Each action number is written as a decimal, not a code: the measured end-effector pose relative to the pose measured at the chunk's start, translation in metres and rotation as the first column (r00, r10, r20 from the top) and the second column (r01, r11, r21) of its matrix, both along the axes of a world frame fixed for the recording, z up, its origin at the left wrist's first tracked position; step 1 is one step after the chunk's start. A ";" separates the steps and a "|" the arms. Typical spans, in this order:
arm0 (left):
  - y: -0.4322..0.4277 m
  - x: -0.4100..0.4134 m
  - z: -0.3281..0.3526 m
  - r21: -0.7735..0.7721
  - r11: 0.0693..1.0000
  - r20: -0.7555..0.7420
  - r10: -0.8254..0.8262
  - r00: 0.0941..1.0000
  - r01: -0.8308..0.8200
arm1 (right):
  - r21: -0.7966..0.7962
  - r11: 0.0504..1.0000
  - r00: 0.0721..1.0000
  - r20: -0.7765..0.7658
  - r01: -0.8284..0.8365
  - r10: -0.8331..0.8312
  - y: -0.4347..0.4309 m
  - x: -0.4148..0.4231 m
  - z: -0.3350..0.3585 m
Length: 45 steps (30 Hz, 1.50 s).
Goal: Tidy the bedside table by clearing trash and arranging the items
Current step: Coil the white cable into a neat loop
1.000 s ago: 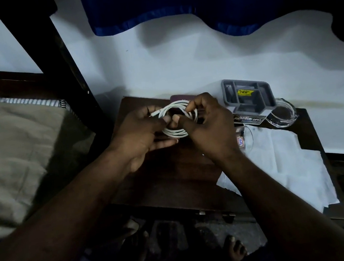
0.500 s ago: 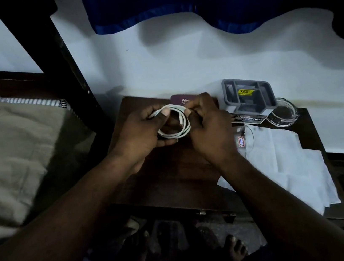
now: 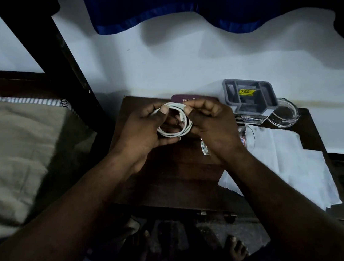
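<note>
Behind the right hand (image 3: 213, 129), a glass (image 3: 248, 139) hides, half-seen.

The bedside table (image 3: 173, 181) has open wood near-left; grey tray (image 3: 251, 106), glass dish (image 3: 284, 115) and white papers (image 3: 287, 158) crowd its right

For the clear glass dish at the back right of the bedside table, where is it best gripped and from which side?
Probably by the rim of the glass dish on its near right side, coming down from above. It is low, wide and open-topped; the wall stands just behind and the grey tray crowds its left edge.
</note>
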<state>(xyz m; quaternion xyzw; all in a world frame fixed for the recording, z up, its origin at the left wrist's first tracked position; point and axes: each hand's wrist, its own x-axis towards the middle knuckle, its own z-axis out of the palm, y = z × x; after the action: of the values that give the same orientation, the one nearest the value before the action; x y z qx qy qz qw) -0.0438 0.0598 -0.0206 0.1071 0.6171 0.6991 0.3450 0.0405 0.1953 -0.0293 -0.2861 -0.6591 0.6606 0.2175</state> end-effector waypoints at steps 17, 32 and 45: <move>-0.004 -0.015 -0.004 -0.187 0.982 -0.061 0.003 0.998 -0.014 | 0.563 0.824 0.986 0.162 -0.068 -0.029 -0.007 0.002 -0.004; -0.009 -0.023 0.004 -0.095 0.995 0.008 -0.011 1.000 0.011 | 0.461 0.888 0.994 0.098 -0.011 -0.038 -0.010 0.000 -0.004; -0.006 -0.016 0.011 -0.097 0.990 -0.072 0.096 0.993 -0.102 | 0.466 0.884 0.993 0.091 0.019 -0.069 -0.016 -0.001 0.001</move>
<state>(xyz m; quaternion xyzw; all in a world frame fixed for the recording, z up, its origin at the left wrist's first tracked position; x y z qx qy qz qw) -0.0601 0.0534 -0.0100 0.0822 0.6672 0.6794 0.2941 0.0390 0.1798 -0.0286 -0.2748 -0.8019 0.4627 0.2597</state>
